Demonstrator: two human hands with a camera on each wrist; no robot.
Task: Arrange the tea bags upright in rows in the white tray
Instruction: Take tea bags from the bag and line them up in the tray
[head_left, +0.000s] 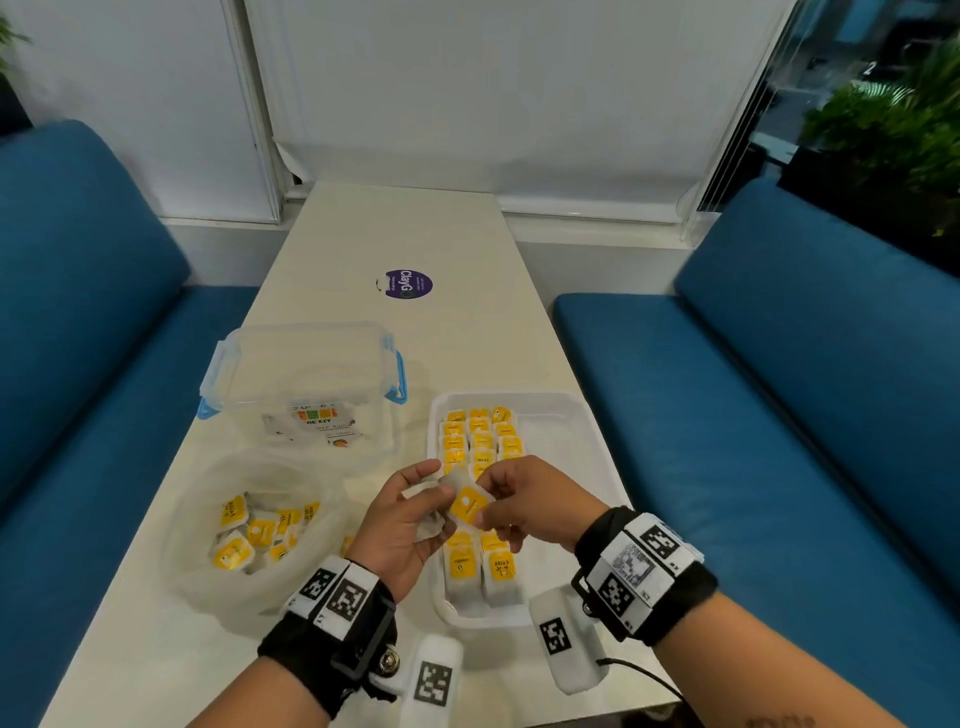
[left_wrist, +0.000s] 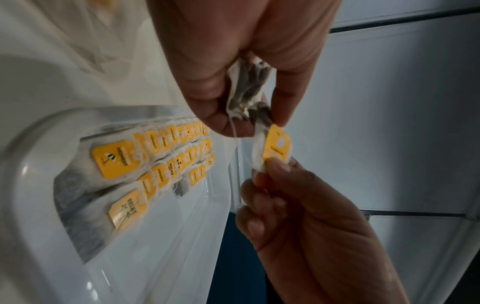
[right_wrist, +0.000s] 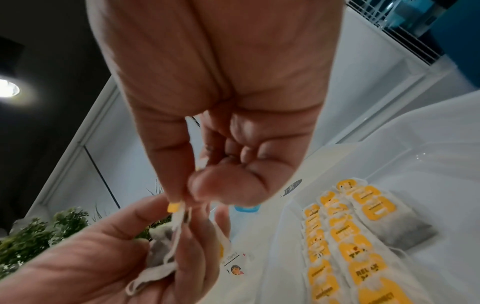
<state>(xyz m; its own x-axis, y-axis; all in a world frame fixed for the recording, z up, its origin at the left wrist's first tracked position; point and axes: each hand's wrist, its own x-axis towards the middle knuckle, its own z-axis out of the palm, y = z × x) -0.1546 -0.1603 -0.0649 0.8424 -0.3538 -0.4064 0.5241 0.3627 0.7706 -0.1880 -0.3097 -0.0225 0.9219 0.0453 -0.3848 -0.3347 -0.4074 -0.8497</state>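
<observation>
Above the white tray (head_left: 574, 410), both hands meet over one tea bag with a yellow tag (head_left: 469, 506). My right hand (head_left: 485, 494) pinches this tea bag (left_wrist: 276, 148) by its tag end between thumb and forefinger. My left hand (head_left: 427, 506) grips a small crumpled bunch of tea bags (left_wrist: 246, 90) in its curled fingers. The string joins the bunch to the pinched bag. Rows of tea bags (head_left: 480, 436) stand in the left part of the tray, with more (head_left: 480, 566) at its near end. The hands hide the rows' middle.
A clear plastic bag of loose tea bags (head_left: 260, 525) lies left of the tray. Behind it stands a clear lidded box with blue clips (head_left: 306, 374). A purple sticker (head_left: 409, 284) marks the table farther back. Blue sofas flank the table on both sides.
</observation>
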